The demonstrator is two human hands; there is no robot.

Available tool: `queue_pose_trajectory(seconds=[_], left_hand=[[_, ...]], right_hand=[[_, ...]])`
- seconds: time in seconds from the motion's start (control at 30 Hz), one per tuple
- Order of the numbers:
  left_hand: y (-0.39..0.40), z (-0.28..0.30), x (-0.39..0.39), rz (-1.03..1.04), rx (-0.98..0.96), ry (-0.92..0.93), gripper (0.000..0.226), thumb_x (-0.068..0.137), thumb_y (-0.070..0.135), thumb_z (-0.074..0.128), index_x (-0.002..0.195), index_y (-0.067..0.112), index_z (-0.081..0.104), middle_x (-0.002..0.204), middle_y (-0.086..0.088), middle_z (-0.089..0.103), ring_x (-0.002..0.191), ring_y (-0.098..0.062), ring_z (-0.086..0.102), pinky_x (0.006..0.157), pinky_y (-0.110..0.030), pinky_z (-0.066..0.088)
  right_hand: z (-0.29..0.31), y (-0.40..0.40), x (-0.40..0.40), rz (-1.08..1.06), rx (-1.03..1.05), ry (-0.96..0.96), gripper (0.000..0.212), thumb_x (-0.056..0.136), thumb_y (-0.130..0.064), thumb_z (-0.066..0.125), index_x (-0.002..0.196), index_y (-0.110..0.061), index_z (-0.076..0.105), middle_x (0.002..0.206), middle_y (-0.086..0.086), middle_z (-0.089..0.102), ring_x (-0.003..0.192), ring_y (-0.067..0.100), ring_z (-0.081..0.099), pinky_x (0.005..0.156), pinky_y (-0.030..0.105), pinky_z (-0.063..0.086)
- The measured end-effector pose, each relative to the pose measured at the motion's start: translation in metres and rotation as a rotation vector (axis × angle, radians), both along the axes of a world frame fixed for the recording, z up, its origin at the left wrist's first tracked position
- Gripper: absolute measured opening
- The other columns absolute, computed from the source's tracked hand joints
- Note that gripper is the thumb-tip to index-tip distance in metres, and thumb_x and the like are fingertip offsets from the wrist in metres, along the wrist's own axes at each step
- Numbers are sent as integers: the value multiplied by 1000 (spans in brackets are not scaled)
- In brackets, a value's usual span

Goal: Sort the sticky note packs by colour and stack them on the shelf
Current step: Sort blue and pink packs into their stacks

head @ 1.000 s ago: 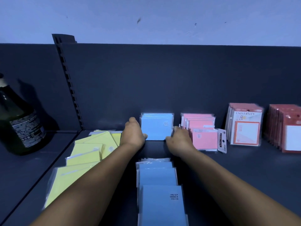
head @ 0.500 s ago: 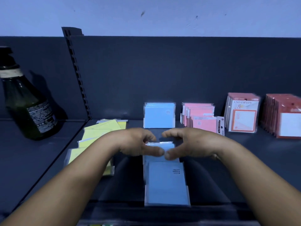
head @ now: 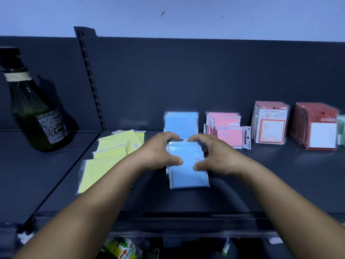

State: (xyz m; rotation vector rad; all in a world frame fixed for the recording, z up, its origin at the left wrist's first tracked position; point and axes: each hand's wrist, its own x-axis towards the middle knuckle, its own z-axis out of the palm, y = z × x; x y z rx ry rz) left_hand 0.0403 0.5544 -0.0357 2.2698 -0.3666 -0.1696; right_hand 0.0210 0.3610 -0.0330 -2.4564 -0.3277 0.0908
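My left hand (head: 158, 153) and right hand (head: 214, 156), arms outstretched, each grip a side of the blue packs (head: 188, 165), thumbs on top, fingers curled behind, mid-shelf (head: 280, 174) before upright blue stack (head: 181, 122).

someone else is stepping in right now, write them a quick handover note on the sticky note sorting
Left hand and right hand: both grip the bunch of light blue plastic-wrapped sticky note packs, fingers over its far edge, thumbs on top, mid-shelf.
Done: an upright row of blue packs stands at the dark shelf's back panel; an upright row of pink packs stands to its right.
Left: stand the held blue bunch with the blue row. The pale yellow packs lie flat and loosely fanned at left, not yet stacked.
Orange-framed packs and red packs stand upright at far right.
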Motion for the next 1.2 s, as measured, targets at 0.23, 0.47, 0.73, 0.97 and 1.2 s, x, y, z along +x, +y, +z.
queue_pose_trajectory(seconds=[0.23, 0.47, 0.73, 0.97, 1.2], left_hand=[[-4, -7, 0, 32, -117, -146, 71, 76, 21, 74, 136, 37, 37, 118, 15, 48, 104, -3, 54, 82, -17, 44], [-10, -16, 0, 14, -134, -8, 78, 74, 24, 78, 137, 30, 32, 120, 10, 52, 102, -1, 55, 74, -9, 44], [-20, -10, 15, 81, -249, -86, 65, 74, 16, 76, 118, 29, 31, 107, 6, 56, 94, -14, 61, 79, -27, 54], [-19, -28, 16, 73, -185, -39, 69, 78, 17, 76, 124, 27, 26, 116, 7, 53, 100, -9, 57, 76, -14, 46], [-14, -31, 17, 151, -237, -53, 85, 75, 25, 78, 143, 36, 28, 130, 14, 50, 117, -8, 52, 98, -26, 44]], right_hand=[[-11, -3, 8, -96, 321, 0, 52, 70, -9, 80, 105, -34, 52, 98, 4, 55, 79, 16, 53, 82, 38, 52], [-14, -5, 7, -39, 420, 86, 59, 74, -3, 77, 120, -29, 50, 100, -8, 57, 81, 1, 55, 64, 2, 44], [-7, 0, 26, -78, 441, 47, 66, 73, -1, 75, 123, -29, 43, 102, -7, 63, 84, 4, 62, 69, 10, 49], [-24, -2, 29, -110, 479, 143, 81, 75, -3, 74, 139, -28, 33, 113, -5, 60, 91, 1, 61, 70, 12, 48], [-32, -1, 30, -139, 484, 18, 83, 78, -15, 74, 143, -42, 29, 128, -11, 53, 106, 7, 60, 91, 22, 47]])
